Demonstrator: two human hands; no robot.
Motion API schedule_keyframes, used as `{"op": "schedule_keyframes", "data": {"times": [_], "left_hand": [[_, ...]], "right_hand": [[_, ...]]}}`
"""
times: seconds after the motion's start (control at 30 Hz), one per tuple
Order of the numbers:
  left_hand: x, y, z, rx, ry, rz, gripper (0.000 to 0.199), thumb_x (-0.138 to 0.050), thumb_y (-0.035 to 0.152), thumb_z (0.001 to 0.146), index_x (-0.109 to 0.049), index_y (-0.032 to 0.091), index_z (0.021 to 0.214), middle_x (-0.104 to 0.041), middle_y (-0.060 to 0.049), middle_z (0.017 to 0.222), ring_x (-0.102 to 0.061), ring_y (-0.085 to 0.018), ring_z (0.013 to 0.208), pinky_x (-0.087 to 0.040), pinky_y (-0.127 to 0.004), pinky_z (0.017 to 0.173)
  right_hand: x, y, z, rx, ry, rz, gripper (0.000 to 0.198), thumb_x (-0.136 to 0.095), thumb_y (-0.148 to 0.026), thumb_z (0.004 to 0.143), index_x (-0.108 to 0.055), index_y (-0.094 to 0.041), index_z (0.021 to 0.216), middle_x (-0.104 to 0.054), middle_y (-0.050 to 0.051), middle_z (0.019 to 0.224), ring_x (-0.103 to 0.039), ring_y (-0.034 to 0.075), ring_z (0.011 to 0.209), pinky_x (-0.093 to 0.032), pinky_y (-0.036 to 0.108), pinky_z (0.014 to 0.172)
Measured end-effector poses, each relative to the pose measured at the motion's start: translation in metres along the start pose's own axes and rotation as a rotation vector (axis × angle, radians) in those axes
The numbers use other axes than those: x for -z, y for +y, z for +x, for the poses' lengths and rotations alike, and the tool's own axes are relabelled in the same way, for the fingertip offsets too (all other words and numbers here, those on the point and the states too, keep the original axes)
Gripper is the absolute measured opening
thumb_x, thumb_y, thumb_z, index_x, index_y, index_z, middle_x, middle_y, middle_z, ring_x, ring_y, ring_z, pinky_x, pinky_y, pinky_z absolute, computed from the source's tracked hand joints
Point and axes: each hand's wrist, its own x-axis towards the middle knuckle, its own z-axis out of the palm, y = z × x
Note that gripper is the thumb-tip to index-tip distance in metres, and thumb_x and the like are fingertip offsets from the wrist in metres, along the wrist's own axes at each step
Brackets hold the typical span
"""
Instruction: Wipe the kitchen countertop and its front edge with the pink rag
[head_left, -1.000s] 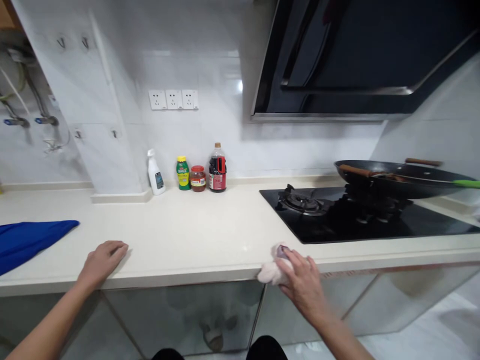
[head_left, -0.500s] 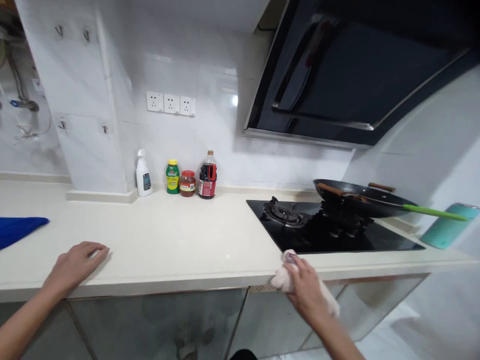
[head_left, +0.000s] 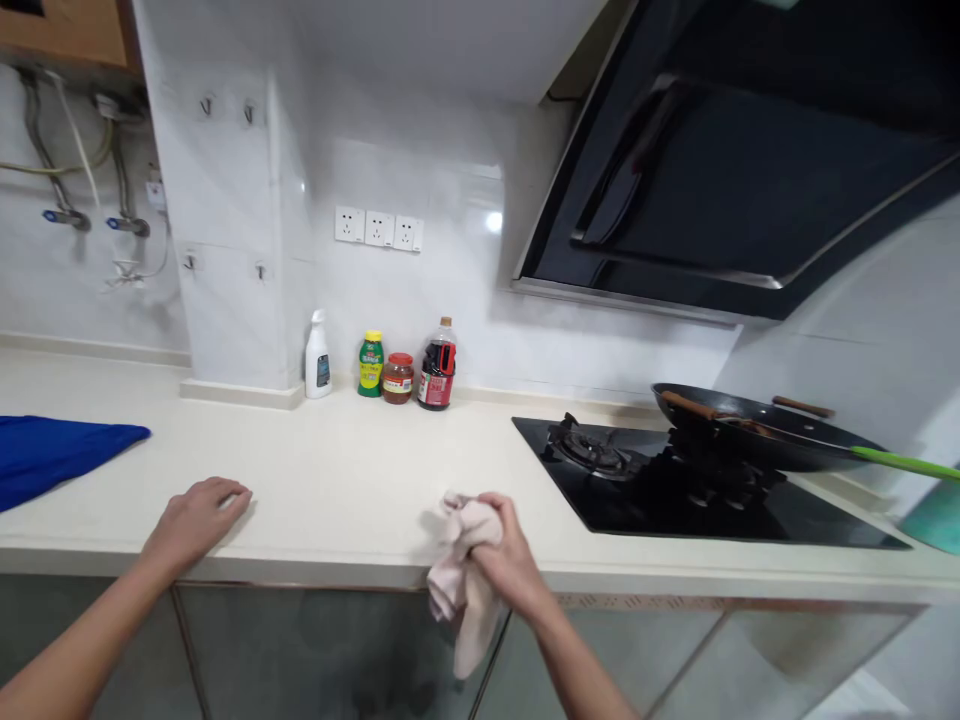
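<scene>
My right hand [head_left: 506,560], fist closed on the crumpled pale pink cloth [head_left: 459,560], has swept left from the black glass hob [head_left: 675,490] along the cream countertop's [head_left: 360,480] near edge; left hand [head_left: 196,515] stays flat, fingers loosely spread.

Two hands show: the left hand [head_left: 196,518] and the right hand [head_left: 508,555]. There are two cloths, one pale cloth [head_left: 461,570] and one blue cloth [head_left: 52,455]. Four containers [head_left: 382,362] stand by the wall, beneath three sockets [head_left: 379,228]. One wok [head_left: 757,432] sits on one hob [head_left: 697,485].
</scene>
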Motion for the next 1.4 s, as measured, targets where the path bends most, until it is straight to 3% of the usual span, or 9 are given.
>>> {"op": "schedule_keyframes", "data": {"times": [0.13, 0.3, 0.4, 0.57, 0.73, 0.9, 1.1, 1.27, 1.4], "left_hand": [[0.002, 0.003, -0.003, 0.008, 0.028, -0.024, 0.049, -0.037, 0.049, 0.087, -0.074, 0.020, 0.103, -0.071, -0.010, 0.126, -0.060, -0.031, 0.123, -0.044, -0.042, 0.101], [0.002, 0.004, -0.004, 0.006, 0.034, -0.034, 0.050, -0.037, 0.050, 0.087, -0.074, 0.021, 0.103, -0.071, -0.011, 0.126, -0.060, -0.032, 0.123, -0.043, -0.043, 0.101], [0.000, 0.001, -0.002, -0.006, 0.032, -0.035, 0.048, -0.039, 0.051, 0.086, -0.074, 0.022, 0.101, -0.072, -0.010, 0.125, -0.060, -0.032, 0.122, -0.043, -0.043, 0.100], [-0.007, -0.006, 0.000, -0.018, 0.037, -0.034, 0.048, -0.040, 0.053, 0.086, -0.074, 0.023, 0.101, -0.070, -0.010, 0.128, -0.059, -0.031, 0.123, -0.042, -0.043, 0.101], [-0.004, -0.002, -0.001, -0.015, 0.020, -0.001, 0.050, -0.037, 0.052, 0.086, -0.073, 0.022, 0.102, -0.070, -0.010, 0.126, -0.059, -0.032, 0.122, -0.043, -0.044, 0.100], [0.002, 0.005, -0.004, 0.005, 0.001, 0.005, 0.052, -0.034, 0.053, 0.087, -0.072, 0.022, 0.104, -0.070, -0.009, 0.128, -0.058, -0.032, 0.126, -0.042, -0.045, 0.103], [0.007, 0.012, -0.008, 0.013, 0.001, 0.016, 0.052, -0.034, 0.051, 0.087, -0.072, 0.021, 0.105, -0.069, -0.010, 0.130, -0.058, -0.032, 0.126, -0.042, -0.045, 0.105], [0.003, 0.008, -0.007, -0.001, 0.025, -0.016, 0.049, -0.036, 0.051, 0.086, -0.073, 0.022, 0.100, -0.071, -0.009, 0.125, -0.059, -0.033, 0.124, -0.043, -0.045, 0.101], [-0.002, 0.003, -0.004, -0.018, 0.055, -0.032, 0.044, -0.040, 0.050, 0.085, -0.074, 0.023, 0.097, -0.072, -0.009, 0.121, -0.061, -0.033, 0.121, -0.044, -0.044, 0.100]], "right_hand": [[0.058, 0.023, 0.049, -0.085, 0.017, 0.211, 0.068, -0.057, -0.038, 0.075, -0.038, -0.022, 0.138, -0.063, 0.012, 0.127, -0.065, 0.026, 0.110, -0.057, 0.040, 0.088], [0.147, 0.082, 0.053, -0.157, 0.262, -0.301, 0.061, -0.056, -0.042, 0.070, -0.059, -0.017, 0.126, -0.062, 0.018, 0.125, -0.056, 0.036, 0.124, -0.043, 0.058, 0.107], [0.169, 0.104, 0.034, -0.167, 0.393, -0.393, 0.057, -0.050, -0.040, 0.075, -0.062, -0.016, 0.125, -0.058, 0.020, 0.130, -0.045, 0.038, 0.136, -0.031, 0.061, 0.116], [0.119, 0.096, 0.017, -0.112, 0.243, -0.610, 0.060, -0.037, -0.053, 0.095, -0.059, -0.018, 0.139, -0.053, 0.017, 0.144, -0.045, 0.035, 0.138, -0.037, 0.057, 0.114], [0.055, 0.068, 0.017, -0.272, -0.034, -0.846, 0.072, -0.040, -0.076, 0.095, -0.048, -0.033, 0.152, -0.034, 0.014, 0.160, -0.024, 0.049, 0.147, -0.021, 0.080, 0.108], [0.028, 0.050, 0.011, -0.004, -0.227, -0.823, 0.071, -0.046, -0.076, 0.094, -0.044, -0.038, 0.153, -0.027, 0.014, 0.164, -0.018, 0.053, 0.148, -0.021, 0.082, 0.105], [0.031, 0.040, 0.003, 0.102, -0.115, -0.816, 0.060, -0.048, -0.062, 0.098, -0.050, -0.031, 0.149, -0.032, 0.014, 0.160, -0.022, 0.044, 0.149, -0.024, 0.073, 0.113], [0.044, 0.046, -0.049, 0.428, -0.064, -0.818, 0.080, -0.073, -0.060, 0.082, -0.045, -0.029, 0.150, -0.032, 0.014, 0.158, -0.021, 0.043, 0.148, -0.025, 0.065, 0.117], [0.023, 0.061, -0.077, 0.468, -0.037, -0.944, 0.083, -0.086, -0.036, 0.071, -0.047, -0.031, 0.144, -0.043, 0.013, 0.150, -0.027, 0.043, 0.145, -0.016, 0.068, 0.118]]}}
